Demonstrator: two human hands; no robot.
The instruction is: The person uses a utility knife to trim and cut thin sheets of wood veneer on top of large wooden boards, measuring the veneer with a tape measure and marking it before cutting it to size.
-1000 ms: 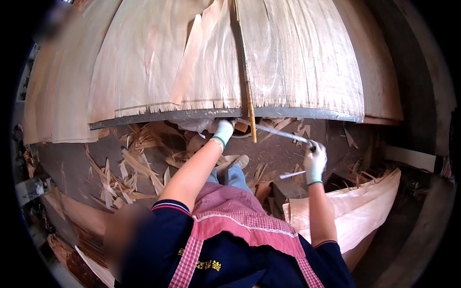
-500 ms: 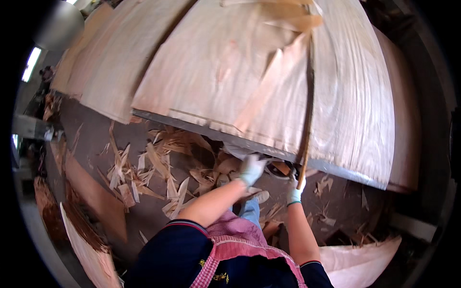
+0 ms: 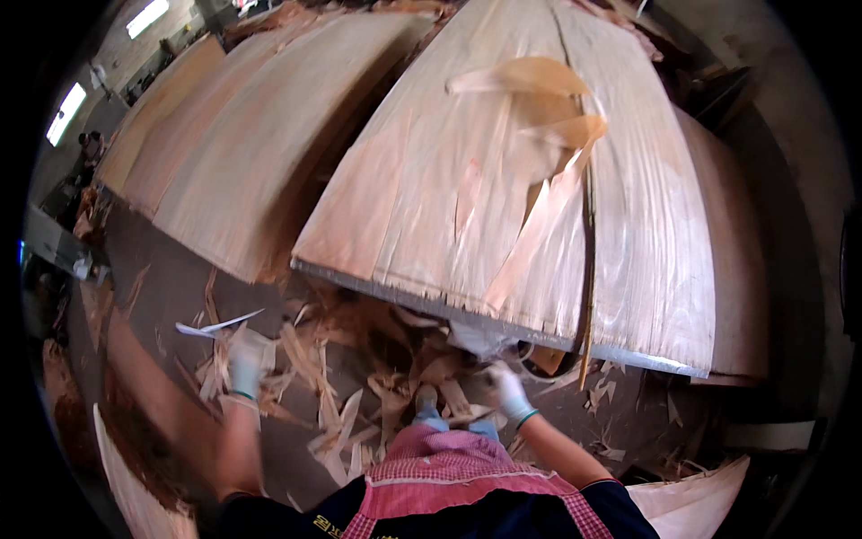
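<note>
My left hand (image 3: 246,363), in a pale glove, is out to the left over the wood scraps and smeared by motion. Just beyond its fingers is a thin white strip (image 3: 220,325); I cannot tell whether the hand holds it. My gloved right hand (image 3: 508,393) is below the front edge of a large stack of pale wood veneer sheets (image 3: 467,198). Crumpled white material (image 3: 480,340) hangs under that edge, close to the right fingertips, whose grip is blurred. To the right, a thin brown strip (image 3: 584,359) sticks down past the stack's edge.
Another veneer stack (image 3: 242,162) stands at the left, beyond a dark gap. A curled veneer piece (image 3: 530,79) lies on top of the near stack. Broken wood slivers (image 3: 314,359) litter the floor around my feet. Curved veneer offcuts (image 3: 691,499) lie at the lower right.
My left hand has swung from the stack's edge far to the left, where the white strip now shows. My right hand has let go of the brown strip and moved left. The view has tilted up.
</note>
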